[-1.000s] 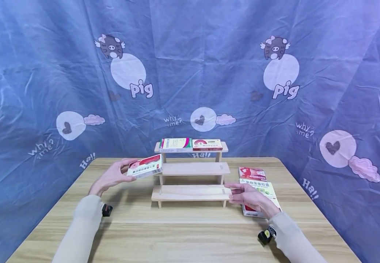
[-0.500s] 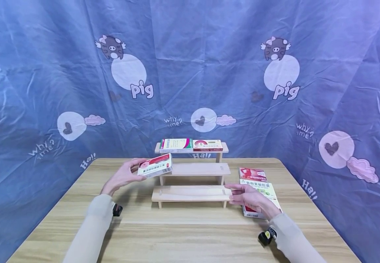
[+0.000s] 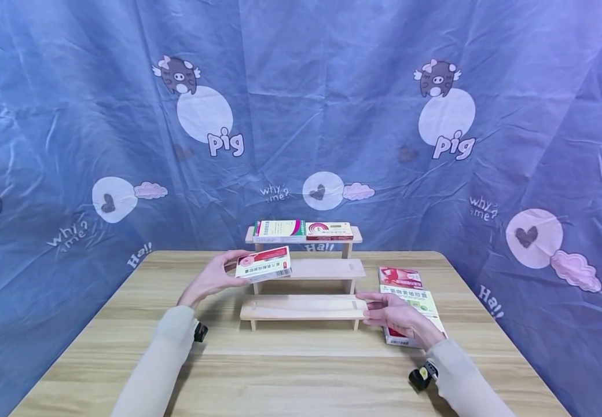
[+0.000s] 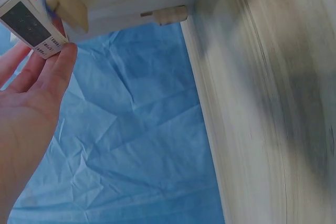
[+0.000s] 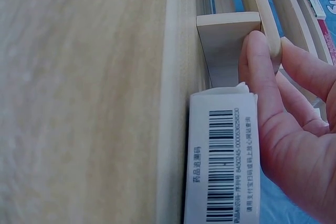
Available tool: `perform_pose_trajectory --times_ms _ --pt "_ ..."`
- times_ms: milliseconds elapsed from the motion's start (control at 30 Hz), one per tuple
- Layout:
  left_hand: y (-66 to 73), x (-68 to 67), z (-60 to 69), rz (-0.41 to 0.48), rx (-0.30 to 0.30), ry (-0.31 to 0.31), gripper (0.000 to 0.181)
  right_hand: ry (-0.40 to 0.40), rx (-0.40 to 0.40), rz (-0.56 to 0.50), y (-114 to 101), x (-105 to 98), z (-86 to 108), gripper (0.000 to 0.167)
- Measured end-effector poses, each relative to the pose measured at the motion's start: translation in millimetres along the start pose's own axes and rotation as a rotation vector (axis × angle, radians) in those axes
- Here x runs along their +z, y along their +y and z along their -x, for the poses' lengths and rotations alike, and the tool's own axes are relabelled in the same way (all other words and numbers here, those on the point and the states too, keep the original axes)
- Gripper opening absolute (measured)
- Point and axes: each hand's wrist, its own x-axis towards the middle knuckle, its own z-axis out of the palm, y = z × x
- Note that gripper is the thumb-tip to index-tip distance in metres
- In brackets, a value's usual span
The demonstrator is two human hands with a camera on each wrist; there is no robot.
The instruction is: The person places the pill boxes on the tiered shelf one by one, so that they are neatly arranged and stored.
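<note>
My left hand [image 3: 216, 279] grips a white and red medicine box [image 3: 264, 264] by its left end. The box is tilted and overlaps the left part of the middle step of a three-step wooden display rack [image 3: 301, 307]. In the left wrist view the box's end [image 4: 31, 22] sits close to a wooden shelf end; whether they touch I cannot tell. With thumb and fingers, my right hand [image 3: 396, 314] pinches the right end of the rack's lowest step, as the right wrist view also shows the hand [image 5: 294, 124] doing.
A green-and-purple-edged box [image 3: 280, 229] and a red-and-white box [image 3: 329, 230] lie side by side on the top step. Right of the rack, a red box [image 3: 400, 277], a white-green box [image 3: 410, 298] and more medicine boxes lie on the table [image 3: 301, 376]. Blue cloth [image 3: 301, 116] hangs behind.
My left hand has moved to the right with the medicine box, from beside the rack to in front of the middle step's left part. The right hand has stayed at the lowest step.
</note>
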Motion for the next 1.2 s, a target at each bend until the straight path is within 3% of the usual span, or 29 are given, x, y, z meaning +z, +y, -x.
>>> perform_pose_trajectory --times_ms 367,767,933,1200 --pt "2.3 12.6 -7.2 0.089 0.059 0.019 0.074 -0.028 -0.017 0.009 -0.1 -1.0 0.1 0.056" --pt "3.8 24.8 -14.0 0.002 0.097 0.064 0.069 -0.026 -0.016 0.007 1.3 0.0 -0.8 0.056" --pt "-1.1 26.1 -17.9 0.0 0.106 0.06 0.07 -0.011 -0.001 -0.003 0.5 1.4 -0.6 0.056" --pt "2.4 28.9 -18.0 0.03 0.093 0.084 0.073 0.017 0.013 -0.009 0.2 1.8 0.1 0.054"
